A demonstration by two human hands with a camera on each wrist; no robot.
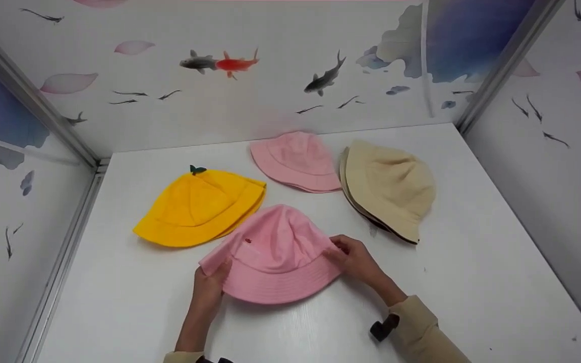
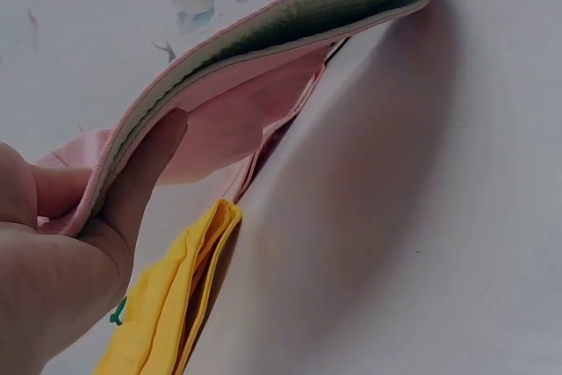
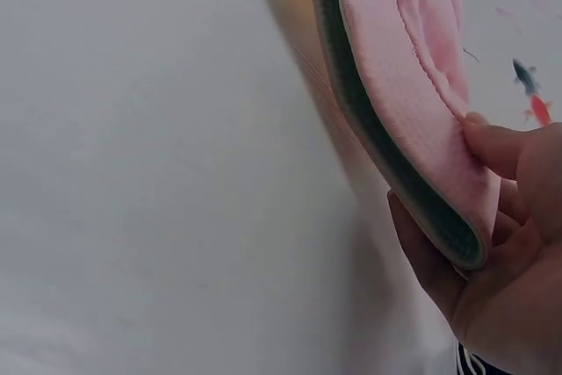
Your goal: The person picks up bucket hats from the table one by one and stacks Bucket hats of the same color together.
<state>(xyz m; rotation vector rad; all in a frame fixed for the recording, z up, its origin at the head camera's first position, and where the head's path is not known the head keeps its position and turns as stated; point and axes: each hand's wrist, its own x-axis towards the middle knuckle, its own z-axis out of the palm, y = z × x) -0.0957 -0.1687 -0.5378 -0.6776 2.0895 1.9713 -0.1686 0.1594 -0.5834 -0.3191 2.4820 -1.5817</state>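
Both hands hold a pink bucket hat [image 1: 280, 257] by opposite ends of its brim, in front of the other hats. My left hand [image 1: 209, 287] pinches the left end; in the left wrist view its thumb and fingers lie on either side of the brim [image 2: 255, 32], and a green lining shows inside. At the right end, my right hand [image 1: 358, 257] grips the brim, thumb on the outer face and fingers under the edge in the right wrist view. The hat hangs above the white table, its shadow below. A small dark red mark sits on its crown.
Behind the held hat lie a yellow hat [image 1: 194, 209] with a green leaf tip at left, a second pink hat [image 1: 298, 161] at the back, and a beige hat [image 1: 394, 186] at right. Patterned white panels [image 1: 270, 111] wall the table [image 1: 487, 282] on three sides.
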